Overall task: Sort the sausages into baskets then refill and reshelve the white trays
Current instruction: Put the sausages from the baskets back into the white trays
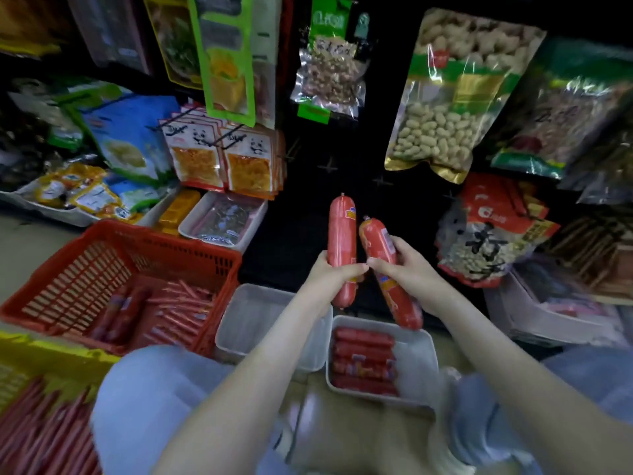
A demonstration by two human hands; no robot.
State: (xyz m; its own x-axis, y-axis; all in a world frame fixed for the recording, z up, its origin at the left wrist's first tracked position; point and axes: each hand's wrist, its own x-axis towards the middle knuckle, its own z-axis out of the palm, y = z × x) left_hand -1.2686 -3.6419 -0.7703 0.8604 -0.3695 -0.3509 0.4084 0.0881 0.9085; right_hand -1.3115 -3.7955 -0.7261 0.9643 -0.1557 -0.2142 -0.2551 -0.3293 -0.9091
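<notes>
My left hand (334, 274) grips a thick red sausage (342, 231) held upright. Beside it my right hand (402, 260) grips a second thick red sausage (378, 240), tilted with its lower end over a white tray (423, 351). That tray holds several red sausages (363, 363) on its left side. An empty white tray (246, 313) lies to its left, partly under my left forearm. A red basket (137, 248) at left holds thin sausage sticks and a few thicker ones. A yellow basket (41, 354) at the bottom left holds several thin red sausages.
Dark shelving ahead carries hanging snack bags: peanuts (442, 132), panda-print packs (222, 156), a red bag (489, 234). White trays of goods (222, 217) sit behind the red basket. More stacked trays (548, 317) stand at right. My knees in light jeans fill the bottom.
</notes>
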